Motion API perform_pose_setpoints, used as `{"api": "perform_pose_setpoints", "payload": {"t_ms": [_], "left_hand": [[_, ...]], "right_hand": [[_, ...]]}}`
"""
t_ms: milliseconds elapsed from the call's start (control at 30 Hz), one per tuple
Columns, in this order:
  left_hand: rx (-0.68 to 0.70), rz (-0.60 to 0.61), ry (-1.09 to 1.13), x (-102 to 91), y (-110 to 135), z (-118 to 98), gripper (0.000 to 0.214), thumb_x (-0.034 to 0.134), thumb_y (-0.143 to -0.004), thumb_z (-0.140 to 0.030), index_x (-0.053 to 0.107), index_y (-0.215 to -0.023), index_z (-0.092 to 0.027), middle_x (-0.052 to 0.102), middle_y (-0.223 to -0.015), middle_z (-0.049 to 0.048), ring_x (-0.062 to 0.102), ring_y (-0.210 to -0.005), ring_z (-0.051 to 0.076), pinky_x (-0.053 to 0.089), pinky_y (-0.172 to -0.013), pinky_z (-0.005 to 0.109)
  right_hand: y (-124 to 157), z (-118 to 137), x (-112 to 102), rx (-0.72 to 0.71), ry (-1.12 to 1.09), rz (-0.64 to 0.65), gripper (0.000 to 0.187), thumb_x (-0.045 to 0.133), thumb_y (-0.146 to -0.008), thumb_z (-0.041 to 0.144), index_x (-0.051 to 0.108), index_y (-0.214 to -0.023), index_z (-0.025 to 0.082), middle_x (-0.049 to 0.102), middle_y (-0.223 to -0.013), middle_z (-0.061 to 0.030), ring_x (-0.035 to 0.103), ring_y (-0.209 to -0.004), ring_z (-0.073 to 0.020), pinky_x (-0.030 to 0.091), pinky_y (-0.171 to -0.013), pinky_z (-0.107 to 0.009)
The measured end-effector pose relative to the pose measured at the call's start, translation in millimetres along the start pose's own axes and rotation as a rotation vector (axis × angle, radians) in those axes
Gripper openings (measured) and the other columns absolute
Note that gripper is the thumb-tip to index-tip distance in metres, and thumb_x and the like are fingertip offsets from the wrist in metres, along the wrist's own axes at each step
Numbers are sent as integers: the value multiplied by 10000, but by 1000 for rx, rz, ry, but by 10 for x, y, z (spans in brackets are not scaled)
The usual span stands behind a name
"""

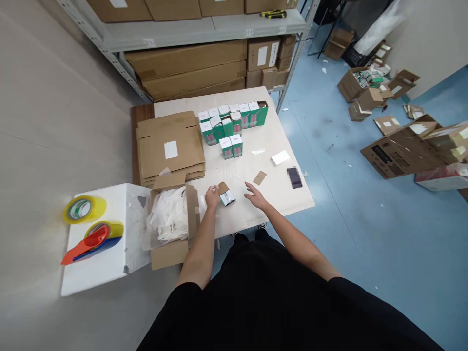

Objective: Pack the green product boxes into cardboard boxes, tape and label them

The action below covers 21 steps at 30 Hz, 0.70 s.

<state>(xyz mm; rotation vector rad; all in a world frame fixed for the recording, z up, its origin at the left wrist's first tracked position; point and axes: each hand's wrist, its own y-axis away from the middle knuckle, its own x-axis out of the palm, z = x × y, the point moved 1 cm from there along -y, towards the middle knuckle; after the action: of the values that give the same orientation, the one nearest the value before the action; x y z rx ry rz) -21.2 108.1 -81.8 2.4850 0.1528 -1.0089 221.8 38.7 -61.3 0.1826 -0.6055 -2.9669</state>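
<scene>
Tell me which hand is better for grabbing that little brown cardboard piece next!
Probably the right hand: it looks empty and is nearer the cardboard piece; the left hand is farther away, by the small box.

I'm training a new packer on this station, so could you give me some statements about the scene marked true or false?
1. Two yellow tape rolls sit on the white box. True.
2. The right hand grips a tape roll. False: the right hand is open, with nothing visible in it.
3. The left hand is at the box between the hands. True.
4. The row of green boxes is on the shelf. False: the green boxes stand on the table.
5. The carton beside the left arm holds white material. True.
6. The cardboard stack lies right of the green boxes. False: the cardboard stack lies left of them.
</scene>
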Motion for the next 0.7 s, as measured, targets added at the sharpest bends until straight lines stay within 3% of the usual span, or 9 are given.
{"api": "perform_pose_setpoints", "payload": {"t_ms": [100,233,367,467,567,700], "left_hand": [[-18,-47,-35,-37,27,-74,469,524,-1003,-455,653,-1366,-188,775,-1108,111,711,-1023,252,522,-921,341],[-96,-47,-68,96,104,-90,809,621,-936,-557,404,-1616,-175,744,-1250,151,719,-1123,304,539,-983,403],[-142,-87,-119,283,157,-55,811,536,-975,-577,371,-1642,-146,647,-1444,189,644,-1301,335,514,-1079,444],[-107,-130,-152,385,168,-84,789,500,-988,-599,388,-1640,-169,621,-1487,166,619,-1333,328,498,-1108,441],[-34,-105,-220,477,158,-204,793,519,-975,-616,410,-1631,-186,686,-1390,147,659,-1243,325,521,-1064,439],[62,-86,-347,601,163,-392,830,558,-949,-608,411,-1631,-158,735,-1228,164,681,-1123,350,536,-998,465]], "right_hand": [[-23,49,-477,-70,28,-103,757,628,-927,308,376,-1639,358,409,-1683,-30,466,-1492,-297,475,-1154,-465],[-50,-46,-1339,-69,141,-304,741,633,-946,372,377,-1640,329,425,-1668,-48,493,-1452,-309,481,-1145,-458],[-107,-362,-2298,52,306,-537,698,643,-942,395,453,-1593,232,487,-1611,-107,489,-1441,-316,409,-1207,-439],[-200,-687,-2876,230,396,-600,693,646,-935,396,468,-1566,172,514,-1566,-155,478,-1437,-335,396,-1208,-450],[-334,-989,-3218,369,460,-588,728,655,-923,399,443,-1570,143,494,-1560,-192,451,-1434,-366,405,-1186,-471],[-543,-1264,-3351,413,518,-568,707,637,-926,355,420,-1568,153,445,-1576,-209,386,-1449,-389,380,-1183,-508]]}}
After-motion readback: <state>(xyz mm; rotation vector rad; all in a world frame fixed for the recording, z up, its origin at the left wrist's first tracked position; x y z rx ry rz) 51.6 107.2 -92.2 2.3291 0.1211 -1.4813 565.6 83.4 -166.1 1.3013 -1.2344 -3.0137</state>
